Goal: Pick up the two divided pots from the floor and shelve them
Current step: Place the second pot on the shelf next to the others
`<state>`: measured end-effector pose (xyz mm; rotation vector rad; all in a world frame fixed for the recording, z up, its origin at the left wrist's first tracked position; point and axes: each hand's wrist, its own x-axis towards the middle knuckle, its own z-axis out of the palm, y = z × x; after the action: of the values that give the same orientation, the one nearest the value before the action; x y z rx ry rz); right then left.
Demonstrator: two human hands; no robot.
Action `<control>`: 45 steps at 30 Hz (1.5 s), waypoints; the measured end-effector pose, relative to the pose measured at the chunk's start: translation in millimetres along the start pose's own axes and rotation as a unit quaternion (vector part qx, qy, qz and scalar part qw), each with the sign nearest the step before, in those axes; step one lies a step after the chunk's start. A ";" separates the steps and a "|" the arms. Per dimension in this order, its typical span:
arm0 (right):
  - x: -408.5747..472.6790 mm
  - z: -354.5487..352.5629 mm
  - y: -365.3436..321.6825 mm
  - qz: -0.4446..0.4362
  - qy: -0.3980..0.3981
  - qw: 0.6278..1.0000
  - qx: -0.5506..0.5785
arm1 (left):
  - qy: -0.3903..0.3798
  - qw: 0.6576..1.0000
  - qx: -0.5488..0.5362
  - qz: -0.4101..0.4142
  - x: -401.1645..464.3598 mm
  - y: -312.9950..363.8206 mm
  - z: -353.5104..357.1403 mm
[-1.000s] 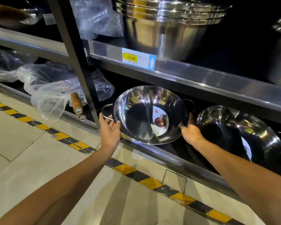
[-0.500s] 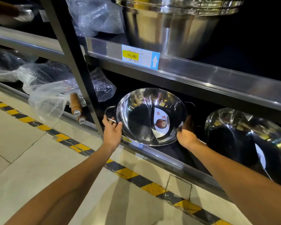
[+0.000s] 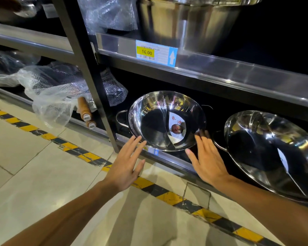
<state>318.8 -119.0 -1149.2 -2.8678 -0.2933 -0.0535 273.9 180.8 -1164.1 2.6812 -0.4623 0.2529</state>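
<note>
A shiny steel divided pot (image 3: pixel 155 119) leans tilted on the bottom shelf (image 3: pixel 169 159), its opening facing me, a paper label inside one half. A second, larger divided pot (image 3: pixel 267 148) leans beside it on the right. My left hand (image 3: pixel 126 164) hovers open just in front of the first pot's lower left rim, holding nothing. My right hand (image 3: pixel 205 160) is open too, fingers spread, its fingertips close to the pot's lower right rim; I cannot tell if they touch it.
A black upright post (image 3: pixel 89 71) stands left of the pots. Bubble-wrapped pans with wooden handles (image 3: pixel 85 110) fill the left bay. A large steel pot (image 3: pixel 188 22) sits on the upper shelf above a 16.00 price tag (image 3: pixel 156 54). Yellow-black tape (image 3: pixel 89 157) marks the floor.
Both hands have let go of the first pot's handles and drawn back toward me with fingers spread. The pot stays leaning on the bottom shelf.
</note>
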 end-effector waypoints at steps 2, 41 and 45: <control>-7.0 0.0 6.9 -0.035 -0.040 0.998 -0.041 | -0.018 1.000 0.014 0.004 1.9 -3.9 1.9; 36.6 -28.3 -1.3 -0.056 -0.112 0.992 -0.021 | -0.053 0.988 0.147 0.005 56.8 -10.5 15.3; 27.2 -28.0 -9.0 -0.154 -0.127 0.979 -0.029 | -0.045 0.987 0.102 -0.112 72.0 -20.8 5.6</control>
<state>343.3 -112.4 -1118.2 -2.8574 -0.7971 0.2519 348.8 176.0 -1159.3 2.9234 -0.1636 0.1176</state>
